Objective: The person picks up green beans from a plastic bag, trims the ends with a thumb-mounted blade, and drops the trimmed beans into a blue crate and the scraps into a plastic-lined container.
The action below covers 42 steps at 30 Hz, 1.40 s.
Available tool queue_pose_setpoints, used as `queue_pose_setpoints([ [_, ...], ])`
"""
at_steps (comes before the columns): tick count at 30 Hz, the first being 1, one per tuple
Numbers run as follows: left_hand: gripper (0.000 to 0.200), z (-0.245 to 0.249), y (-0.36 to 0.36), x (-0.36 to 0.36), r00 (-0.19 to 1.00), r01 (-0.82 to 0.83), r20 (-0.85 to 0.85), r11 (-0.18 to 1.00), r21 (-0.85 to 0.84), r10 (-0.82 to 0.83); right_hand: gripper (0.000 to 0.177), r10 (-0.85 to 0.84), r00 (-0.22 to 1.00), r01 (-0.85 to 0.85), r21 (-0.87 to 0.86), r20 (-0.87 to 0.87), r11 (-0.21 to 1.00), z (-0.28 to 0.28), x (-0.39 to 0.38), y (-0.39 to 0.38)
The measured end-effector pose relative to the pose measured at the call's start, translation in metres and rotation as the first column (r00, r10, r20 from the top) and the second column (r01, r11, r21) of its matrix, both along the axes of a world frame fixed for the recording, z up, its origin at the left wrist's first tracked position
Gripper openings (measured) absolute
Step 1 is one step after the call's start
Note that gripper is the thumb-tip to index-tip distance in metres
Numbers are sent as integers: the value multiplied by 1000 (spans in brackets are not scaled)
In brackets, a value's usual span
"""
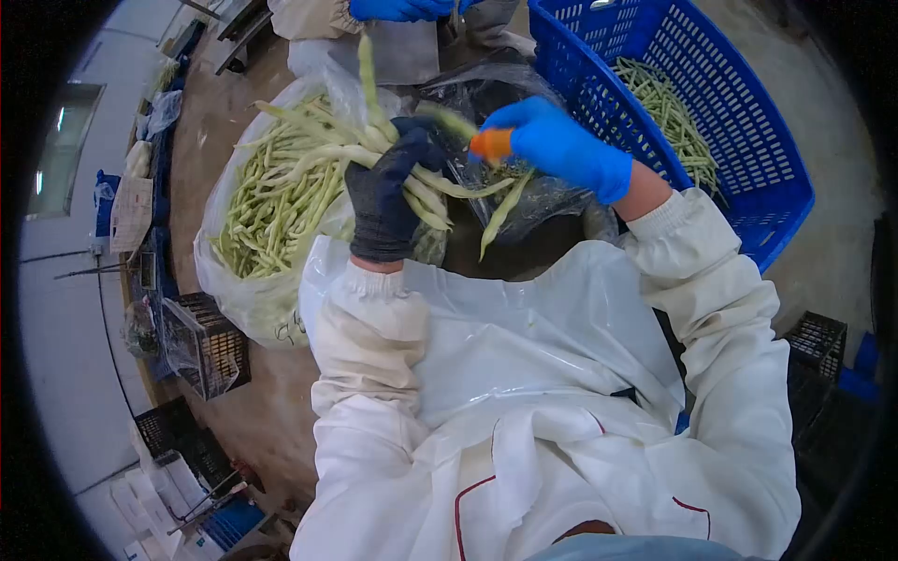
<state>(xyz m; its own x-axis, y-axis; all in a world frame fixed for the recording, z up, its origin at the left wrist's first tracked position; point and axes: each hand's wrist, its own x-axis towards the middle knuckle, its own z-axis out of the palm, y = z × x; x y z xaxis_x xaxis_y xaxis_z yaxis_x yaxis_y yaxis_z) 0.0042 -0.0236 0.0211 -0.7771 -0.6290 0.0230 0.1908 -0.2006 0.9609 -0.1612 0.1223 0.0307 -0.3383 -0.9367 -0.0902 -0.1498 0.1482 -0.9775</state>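
My left hand (388,196), in a dark glove, is closed around a bunch of long pale green beans (426,201) that stick out on both sides of the fist. Close on its right, my right hand (557,150) in a blue glove grips a small tool with an orange handle (491,144). The tool's working end is blurred, so its kind does not show clearly. One bean (505,215) hangs at a slant below the handle. Left of my left hand, a clear plastic bag (220,271) stands full of many more beans (281,210).
A blue plastic basket (739,84) with cut beans (669,117) stands at the upper right. Dark plastic sheeting (552,210) lies below my hands. Across from me are another person's blue-gloved hands (402,9). A black crate (210,341) sits on the floor at left.
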Motion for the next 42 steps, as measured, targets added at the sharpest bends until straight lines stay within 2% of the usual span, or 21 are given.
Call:
queue_pose_setpoints([
  [2, 28, -2, -8, 4, 998, -56, 4, 998, 31, 56, 28, -173, 980, 188, -171, 101, 967, 2, -20, 12],
  [3, 29, -3, -10, 4, 997, -83, 5, 995, 48, 83, 31, -327, 932, 363, -361, 160, 859, -16, -36, 11],
  [4, 30, 0, -10, 5, 996, -91, -12, 993, 76, 92, 34, -452, 857, 512, -520, 248, 684, -34, -56, 10],
  [5, 29, 1, -10, 5, 997, -82, 0, 994, 70, 82, 29, -149, 843, 441, -505, 517, 742, -39, -83, 20],
  [6, 29, 1, -11, 6, 997, -73, 12, 995, 65, 72, 25, 163, 679, 357, -515, 716, 779, -25, -98, 31],
  [8, 28, 1, -8, 3, 999, -30, 23, 998, 54, 29, 19, -247, 458, 672, -151, 854, 725, -25, -97, 35],
  [11, 26, -6, 1, -3, 998, 46, 44, 999, 13, -46, 21, -367, 634, 638, -193, 681, 745, -12, -48, 12],
  [13, 25, -6, 14, -7, 994, 67, 94, 997, -49, -62, 23, -354, 671, 580, -163, 651, 798, -16, -34, 6],
  [16, 28, -2, 38, -9, 974, 172, 135, 980, 98, -184, 30, -308, 744, 433, -78, 593, 898, -9, -14, 0],
  [18, 28, 0, 42, -8, 921, 301, 198, 936, 182, -334, 28, -232, 755, 428, -193, 613, 883, -19, 0, -6],
  [19, 27, -1, 44, -10, 929, 287, 185, 939, 187, -321, 27, -194, 761, 424, -249, 619, 871, -23, 6, -9],
  [20, 27, -2, 49, -12, 936, 273, 173, 942, 193, -307, 27, -204, 863, 389, -349, 463, 853, -25, 9, -11],
  [23, 22, -3, 51, -14, 951, 211, 184, 958, 196, -247, 25, -160, 796, 389, -290, 583, 874, -11, 10, -8],
  [26, 17, -3, 40, -10, 957, 201, 181, 969, 145, -226, 26, -286, 865, 405, -237, 411, 883, 2, 14, -8],
  [29, 17, 5, 34, -6, 943, 187, 246, 968, 167, -224, 31, -216, 881, 361, -303, 420, 882, -5, 8, -4],
  [32, 18, 6, 35, -5, 944, 188, 224, 953, 237, -242, 38, -123, 907, 300, -410, 404, 861, -17, 2, -7],
  [35, 20, 6, 41, -7, 941, 186, 253, 967, 173, -226, 38, -167, 975, 213, -412, 146, 886, -15, 1, -5],
  [38, 23, 6, 40, -5, 935, 214, 257, 967, 139, -244, 35, -187, 982, 172, -331, -17, 928, -7, 5, 0],
  [39, 25, 6, 37, -4, 932, 229, 253, 964, 138, -258, 31, -169, 975, 113, -333, -145, 936, -4, 2, 2],
  [41, 26, 6, 32, -2, 936, 235, 240, 965, 115, -256, 24, -126, 910, -5, -316, -394, 949, 0, -8, 8],
  [42, 26, 7, 30, -1, 939, 237, 233, 966, 103, -255, 21, -112, 829, -63, -289, -549, 955, 0, -11, 9],
])
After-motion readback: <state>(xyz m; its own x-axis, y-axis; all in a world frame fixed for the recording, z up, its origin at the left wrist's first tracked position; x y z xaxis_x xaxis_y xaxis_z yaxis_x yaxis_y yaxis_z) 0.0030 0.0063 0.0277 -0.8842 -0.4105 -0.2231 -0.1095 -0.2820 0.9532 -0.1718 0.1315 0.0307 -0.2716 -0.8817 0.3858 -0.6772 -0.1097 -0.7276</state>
